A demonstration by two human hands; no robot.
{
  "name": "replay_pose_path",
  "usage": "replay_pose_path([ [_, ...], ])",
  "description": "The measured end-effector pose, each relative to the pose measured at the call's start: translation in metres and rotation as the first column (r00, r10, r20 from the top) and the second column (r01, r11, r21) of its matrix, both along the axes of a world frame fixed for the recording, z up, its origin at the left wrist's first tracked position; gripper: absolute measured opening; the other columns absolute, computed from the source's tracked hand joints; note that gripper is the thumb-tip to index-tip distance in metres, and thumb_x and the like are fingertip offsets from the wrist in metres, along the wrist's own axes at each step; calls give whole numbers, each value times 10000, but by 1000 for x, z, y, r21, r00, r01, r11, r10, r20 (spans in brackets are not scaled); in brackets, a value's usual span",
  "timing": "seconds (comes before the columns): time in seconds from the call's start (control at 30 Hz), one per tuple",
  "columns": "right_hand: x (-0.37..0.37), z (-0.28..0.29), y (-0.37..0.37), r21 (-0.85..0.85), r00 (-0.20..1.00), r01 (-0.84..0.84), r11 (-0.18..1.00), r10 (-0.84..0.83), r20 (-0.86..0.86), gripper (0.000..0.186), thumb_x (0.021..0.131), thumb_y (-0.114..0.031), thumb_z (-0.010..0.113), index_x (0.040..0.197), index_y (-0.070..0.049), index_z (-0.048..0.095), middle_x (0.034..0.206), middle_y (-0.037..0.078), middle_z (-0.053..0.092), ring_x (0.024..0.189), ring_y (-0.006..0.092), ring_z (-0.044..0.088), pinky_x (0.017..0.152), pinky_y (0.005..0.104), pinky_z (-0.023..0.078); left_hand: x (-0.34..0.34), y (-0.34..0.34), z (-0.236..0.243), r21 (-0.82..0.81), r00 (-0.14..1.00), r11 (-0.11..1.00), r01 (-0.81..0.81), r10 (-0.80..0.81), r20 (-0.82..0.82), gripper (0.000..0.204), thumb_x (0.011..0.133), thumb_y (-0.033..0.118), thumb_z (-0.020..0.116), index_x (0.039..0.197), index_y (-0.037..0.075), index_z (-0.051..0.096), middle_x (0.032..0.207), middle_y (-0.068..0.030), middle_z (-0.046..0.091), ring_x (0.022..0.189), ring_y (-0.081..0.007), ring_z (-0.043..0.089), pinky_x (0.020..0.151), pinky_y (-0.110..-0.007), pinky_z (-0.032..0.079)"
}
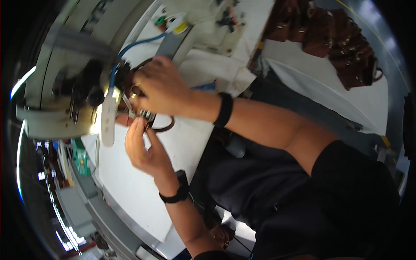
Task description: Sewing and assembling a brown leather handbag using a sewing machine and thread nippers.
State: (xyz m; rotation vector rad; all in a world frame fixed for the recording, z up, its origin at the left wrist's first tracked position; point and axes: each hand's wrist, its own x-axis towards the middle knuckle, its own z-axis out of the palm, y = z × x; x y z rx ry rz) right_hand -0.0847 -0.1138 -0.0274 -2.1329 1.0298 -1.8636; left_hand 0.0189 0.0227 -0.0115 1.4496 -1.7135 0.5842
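Under the head of a sewing machine (56, 86) lies a brown leather piece (123, 119) with a thin curved strap (167, 125) looping out beside it. My left hand (145, 149) has its thumb and fingertips pinched at the near edge of the leather, by the machine's lit needle area. On the far side, my right hand (160, 89) curls over more of the brown leather, with a small brass-coloured fitting (136, 91) by its fingers. Motion smears this hand somewhat. The needle itself and much of the leather are hidden behind my hands.
A white lamp stick (108, 121) on a blue cable (145, 42) hangs by the machine head. Beyond my right hand are a blue tool (206, 86) and a green-topped thread spool (160, 24). Several brown bags (316, 41) lie on a white-covered table (294, 65) at the far right.
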Motion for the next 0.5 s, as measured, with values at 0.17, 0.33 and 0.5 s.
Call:
replay_pose_path([
  [0.17,27,3,11,-41,994,-44,998,48,102,375,752,-345,814,927,-38,689,895,118,669,996,304,656,1054,466,424,18,22,-3,30,991,995,-98,95,96,329,933,-74,739,1256,-16,756,1243,-154,772,1141,-312,737,998,-399,569],
  [0.33,-50,17,11,-15,914,-405,914,404,-30,297,913,-267,780,1134,-91,688,1153,114,684,1126,336,639,1016,460,474,10,16,-7,58,998,996,-61,59,29,389,880,-112,756,1249,11,767,1227,-135,781,1141,-308,738,987,-388,571],
  [0.5,-224,118,-77,-639,981,-144,756,24,-192,309,1010,-136,721,1273,10,651,1078,120,707,797,163,683,641,326,532,3,16,11,16,999,999,-37,36,35,404,826,-123,772,1208,7,775,1180,-158,782,1076,-305,755,917,-366,597],
])
